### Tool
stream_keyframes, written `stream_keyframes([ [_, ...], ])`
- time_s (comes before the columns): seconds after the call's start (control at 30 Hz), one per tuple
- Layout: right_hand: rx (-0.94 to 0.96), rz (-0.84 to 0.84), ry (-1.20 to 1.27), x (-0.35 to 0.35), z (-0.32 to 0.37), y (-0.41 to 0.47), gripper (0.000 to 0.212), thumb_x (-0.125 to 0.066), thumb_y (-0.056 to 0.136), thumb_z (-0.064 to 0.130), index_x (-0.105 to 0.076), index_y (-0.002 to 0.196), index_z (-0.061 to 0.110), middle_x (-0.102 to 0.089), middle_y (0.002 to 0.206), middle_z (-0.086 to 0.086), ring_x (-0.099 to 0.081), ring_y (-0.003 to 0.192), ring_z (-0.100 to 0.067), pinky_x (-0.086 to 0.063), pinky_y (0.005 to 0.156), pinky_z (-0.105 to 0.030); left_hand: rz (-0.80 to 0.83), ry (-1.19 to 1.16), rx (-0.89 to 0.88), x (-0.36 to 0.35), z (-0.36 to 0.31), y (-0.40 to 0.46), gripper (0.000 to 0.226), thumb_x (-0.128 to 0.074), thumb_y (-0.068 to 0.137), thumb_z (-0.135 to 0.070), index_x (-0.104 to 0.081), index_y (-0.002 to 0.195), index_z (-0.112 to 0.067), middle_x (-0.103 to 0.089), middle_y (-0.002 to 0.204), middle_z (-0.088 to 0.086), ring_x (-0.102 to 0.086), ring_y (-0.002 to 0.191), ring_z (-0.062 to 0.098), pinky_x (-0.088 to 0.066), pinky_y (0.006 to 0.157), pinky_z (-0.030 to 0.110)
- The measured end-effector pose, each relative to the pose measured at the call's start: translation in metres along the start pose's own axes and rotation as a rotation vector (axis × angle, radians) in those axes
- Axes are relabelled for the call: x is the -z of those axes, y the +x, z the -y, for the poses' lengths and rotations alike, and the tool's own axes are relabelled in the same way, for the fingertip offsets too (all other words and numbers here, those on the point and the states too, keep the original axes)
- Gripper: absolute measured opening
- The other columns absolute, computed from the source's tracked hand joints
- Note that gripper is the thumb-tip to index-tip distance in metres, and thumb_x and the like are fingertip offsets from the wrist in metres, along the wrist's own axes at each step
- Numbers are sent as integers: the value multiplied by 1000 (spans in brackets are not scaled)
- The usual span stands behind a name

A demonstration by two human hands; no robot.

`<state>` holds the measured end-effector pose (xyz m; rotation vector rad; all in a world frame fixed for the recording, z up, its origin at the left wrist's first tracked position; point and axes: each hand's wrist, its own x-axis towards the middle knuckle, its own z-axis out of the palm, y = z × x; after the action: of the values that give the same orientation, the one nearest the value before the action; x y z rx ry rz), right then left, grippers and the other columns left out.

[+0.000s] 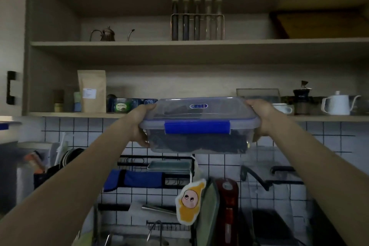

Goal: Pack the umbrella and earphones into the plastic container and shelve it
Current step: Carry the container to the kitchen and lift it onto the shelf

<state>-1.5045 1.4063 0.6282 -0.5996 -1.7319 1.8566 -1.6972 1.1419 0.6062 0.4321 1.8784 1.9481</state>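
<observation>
I hold a clear plastic container with a lid and a blue clip up at the height of the lowest shelf. My left hand grips its left end and my right hand grips its right end. Through the wall I see a dark folded umbrella lying inside. The earphones are not visible to me. The container hangs in the air just in front of the shelf edge, level.
On the lowest shelf stand a brown paper bag, green tins, a white kettle, a grinder and a cup. A tube rack sits one shelf up. Below are tiled wall, dish rack and tap.
</observation>
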Motion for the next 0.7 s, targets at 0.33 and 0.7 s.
stream_keyframes([
  [0.33,44,25,-30,-12,45,91,21,-45,94,36,-63,97,26,-65,107,-18,-61,97,-39,-45,72,-57,-26,-16,-59,1,-59,82,33,-54,88,-42,-57,113,-21,-65,106,19,-63,97,38,-55,67,55],
  [0.7,140,-37,-102,-46,57,153,25,-40,101,29,-60,91,19,-66,86,-9,-64,68,-26,-51,51,-32,-65,33,-77,10,-84,144,30,-49,96,-42,-54,108,-16,-66,93,20,-65,85,37,-57,60,55],
])
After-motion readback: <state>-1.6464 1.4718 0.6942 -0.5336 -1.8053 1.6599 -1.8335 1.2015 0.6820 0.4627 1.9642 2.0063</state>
